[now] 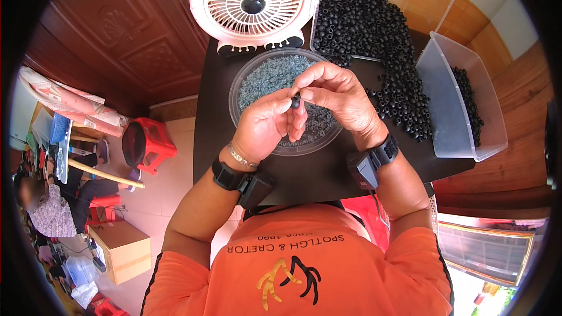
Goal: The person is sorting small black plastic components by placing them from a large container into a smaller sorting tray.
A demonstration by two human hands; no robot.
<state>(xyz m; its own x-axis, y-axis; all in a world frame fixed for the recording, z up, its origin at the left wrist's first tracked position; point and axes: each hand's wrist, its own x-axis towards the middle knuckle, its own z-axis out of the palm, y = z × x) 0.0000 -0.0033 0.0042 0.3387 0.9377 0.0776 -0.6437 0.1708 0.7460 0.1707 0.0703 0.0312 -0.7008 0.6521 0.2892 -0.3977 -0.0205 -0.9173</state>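
My left hand [266,126] and my right hand [339,96] meet above a round clear dish [280,147] of small grey-blue rings. Between the fingertips of both hands sits one small black ring-shaped piece [296,102]. Both wrists carry black bands with small devices. A large heap of the same black pieces [374,35] lies on the dark table [316,172] just right of and behind my hands.
A white desk fan [253,6] stands at the table's back edge. A clear plastic bin [453,105] with some black pieces sits at the right. A red stool [146,143], a cardboard box [120,251] and another seated person [50,210] are on the floor to the left.
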